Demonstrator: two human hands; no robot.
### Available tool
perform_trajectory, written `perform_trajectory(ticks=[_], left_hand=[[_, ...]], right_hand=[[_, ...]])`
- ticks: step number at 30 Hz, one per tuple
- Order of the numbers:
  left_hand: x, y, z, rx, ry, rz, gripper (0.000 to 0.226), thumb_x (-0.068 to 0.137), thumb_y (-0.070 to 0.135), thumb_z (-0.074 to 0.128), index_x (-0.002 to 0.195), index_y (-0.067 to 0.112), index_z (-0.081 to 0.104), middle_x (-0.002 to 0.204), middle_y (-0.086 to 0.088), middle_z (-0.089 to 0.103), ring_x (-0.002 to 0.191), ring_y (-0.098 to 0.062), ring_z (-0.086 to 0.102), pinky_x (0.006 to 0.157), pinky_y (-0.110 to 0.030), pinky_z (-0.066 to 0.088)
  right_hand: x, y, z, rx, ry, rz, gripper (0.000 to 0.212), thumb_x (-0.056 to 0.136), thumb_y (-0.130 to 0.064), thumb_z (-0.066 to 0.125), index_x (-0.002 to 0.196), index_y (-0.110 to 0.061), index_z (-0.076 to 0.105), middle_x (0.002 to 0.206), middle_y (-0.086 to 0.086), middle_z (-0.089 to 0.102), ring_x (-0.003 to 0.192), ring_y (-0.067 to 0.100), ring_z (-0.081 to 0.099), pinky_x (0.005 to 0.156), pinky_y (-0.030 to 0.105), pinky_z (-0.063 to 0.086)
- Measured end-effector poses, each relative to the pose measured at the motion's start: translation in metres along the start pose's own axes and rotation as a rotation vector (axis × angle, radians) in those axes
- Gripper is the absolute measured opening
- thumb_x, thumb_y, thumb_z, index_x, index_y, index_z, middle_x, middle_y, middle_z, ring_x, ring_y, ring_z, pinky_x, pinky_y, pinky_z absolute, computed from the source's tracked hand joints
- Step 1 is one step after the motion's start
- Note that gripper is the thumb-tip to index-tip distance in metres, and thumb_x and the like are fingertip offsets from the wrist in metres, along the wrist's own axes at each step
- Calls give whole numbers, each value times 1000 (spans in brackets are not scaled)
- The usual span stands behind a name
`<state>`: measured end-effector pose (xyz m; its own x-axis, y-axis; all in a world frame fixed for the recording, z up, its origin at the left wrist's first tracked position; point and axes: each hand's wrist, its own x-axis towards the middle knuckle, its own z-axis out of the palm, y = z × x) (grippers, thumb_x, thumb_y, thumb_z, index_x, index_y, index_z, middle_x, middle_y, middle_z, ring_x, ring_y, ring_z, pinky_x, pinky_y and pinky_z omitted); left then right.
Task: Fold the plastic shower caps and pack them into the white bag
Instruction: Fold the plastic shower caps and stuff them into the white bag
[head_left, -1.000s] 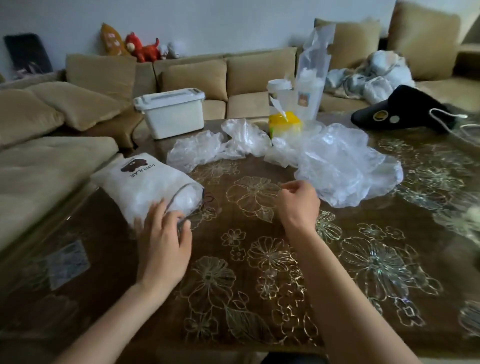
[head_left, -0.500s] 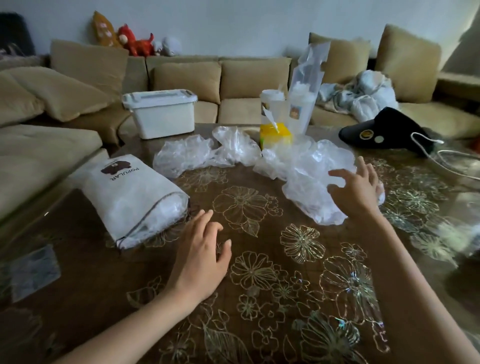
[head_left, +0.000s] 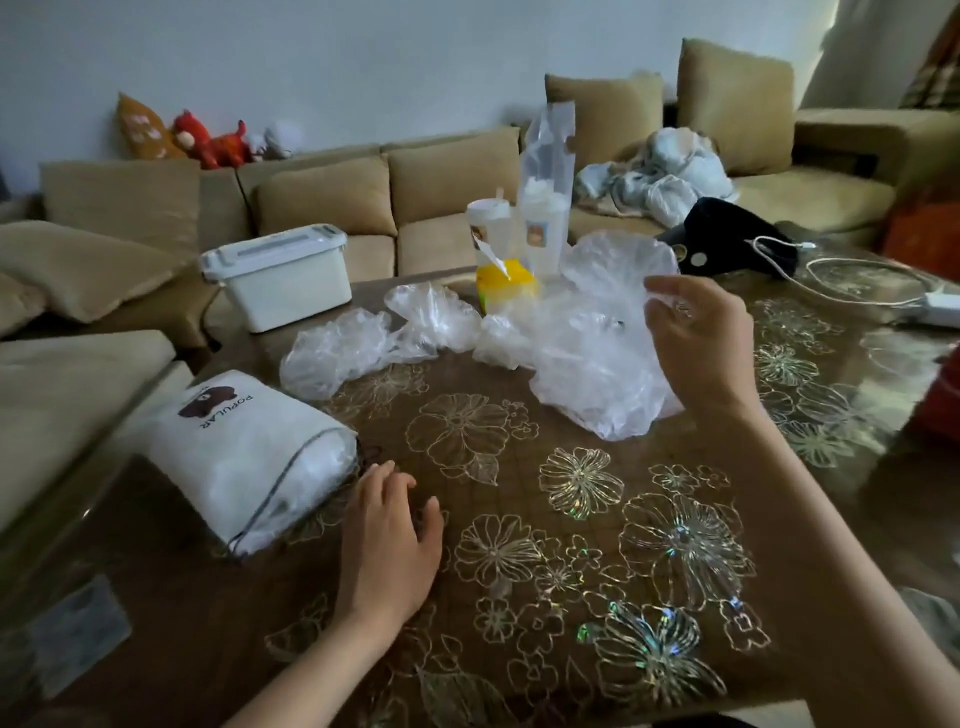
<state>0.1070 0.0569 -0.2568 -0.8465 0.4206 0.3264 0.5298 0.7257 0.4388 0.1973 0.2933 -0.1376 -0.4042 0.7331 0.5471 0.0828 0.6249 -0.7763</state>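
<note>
The white bag (head_left: 234, 452) with a bear print lies on its side at the table's left, its open mouth facing me and stuffed with clear plastic. My left hand (head_left: 387, 545) rests flat on the table just right of that mouth, fingers relaxed. My right hand (head_left: 696, 343) pinches the edge of a clear shower cap (head_left: 597, 358) and holds it partly lifted off the table. More crumpled shower caps (head_left: 363, 338) lie in a heap behind the table's middle.
The floral glass table (head_left: 571, 519) carries a yellow box (head_left: 506, 286), two clear bottles (head_left: 540, 228), a black cap (head_left: 727, 239) and a white charger cable (head_left: 872, 280) at the back right. A white lidded bin (head_left: 280, 275) sits on the beige sofa behind.
My right hand went from the table's middle to the right-hand cap, took hold of its edge and raised it. My left hand came off the white bag and settled on the table beside it.
</note>
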Motion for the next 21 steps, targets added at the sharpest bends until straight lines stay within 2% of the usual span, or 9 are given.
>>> perform_trajectory(ticks=[2, 4, 6, 8, 11, 15, 17, 19, 21], left_hand=[[-1, -1, 0, 1, -12, 1, 37, 96, 34, 43, 124, 11, 50, 144, -5, 38, 138, -17, 25, 113, -30, 19], [-3, 0, -2, 15, -11, 6, 38, 96, 34, 42, 125, 10, 50, 142, -6, 39, 136, -17, 27, 113, -29, 19], [-3, 0, -1, 22, 2, 3, 38, 96, 34, 43, 124, 9, 50, 140, -6, 41, 135, -18, 30, 112, -29, 21], [-2, 1, -1, 29, 13, 0, 37, 96, 33, 44, 121, 8, 51, 136, -8, 45, 132, -20, 34, 110, -30, 23], [-1, 2, -1, 26, 26, -30, 34, 95, 31, 46, 117, 6, 53, 126, -9, 51, 121, -22, 42, 103, -31, 29], [-1, 2, -5, 50, 19, -63, 32, 94, 30, 48, 115, 6, 52, 118, -11, 53, 112, -23, 47, 95, -31, 35], [-3, 1, -6, 57, 5, -101, 37, 95, 34, 46, 120, 7, 51, 123, -11, 52, 114, -24, 47, 95, -33, 37], [-5, 0, -5, 57, -8, -111, 37, 96, 35, 45, 121, 8, 51, 123, -11, 52, 114, -24, 47, 93, -33, 37], [-5, -4, -5, 35, 13, -73, 30, 97, 31, 42, 113, 8, 54, 115, -10, 55, 107, -23, 49, 86, -30, 36]], right_hand=[[-8, -18, -10, 110, -28, -15, 22, 90, -12, 58, 110, -11, 68, 105, 2, 68, 98, 8, 62, 88, 24, 49], [-19, -35, -19, 324, -141, 36, 14, 88, -14, 63, 100, -13, 70, 89, -1, 69, 80, 0, 62, 74, 16, 50], [-29, -45, -23, 623, -342, 137, 10, 81, -12, 69, 91, -13, 70, 85, 5, 69, 79, 11, 65, 74, 23, 54], [-37, -45, -22, 842, -500, 245, 18, 71, -6, 71, 88, -13, 67, 88, 9, 67, 82, 22, 66, 75, 30, 57], [-45, -31, -15, 754, -562, 320, 27, 76, 11, 63, 89, -12, 62, 92, 9, 63, 73, 16, 62, 59, 20, 54], [-59, 3, 4, 480, -613, 480, 25, 82, 15, 55, 90, -9, 59, 80, 6, 56, 56, 8, 55, 47, 14, 47], [-68, 21, 11, 369, -700, 580, 20, 84, 5, 62, 102, -3, 58, 84, 8, 58, 58, 9, 58, 54, 18, 48], [-77, 33, 13, 309, -787, 636, 35, 82, -8, 69, 112, 5, 55, 96, 16, 60, 75, 20, 58, 68, 29, 46], [-81, 36, 17, 332, -757, 671, 40, 83, -17, 70, 112, 6, 54, 90, 14, 58, 74, 21, 53, 64, 29, 43]])
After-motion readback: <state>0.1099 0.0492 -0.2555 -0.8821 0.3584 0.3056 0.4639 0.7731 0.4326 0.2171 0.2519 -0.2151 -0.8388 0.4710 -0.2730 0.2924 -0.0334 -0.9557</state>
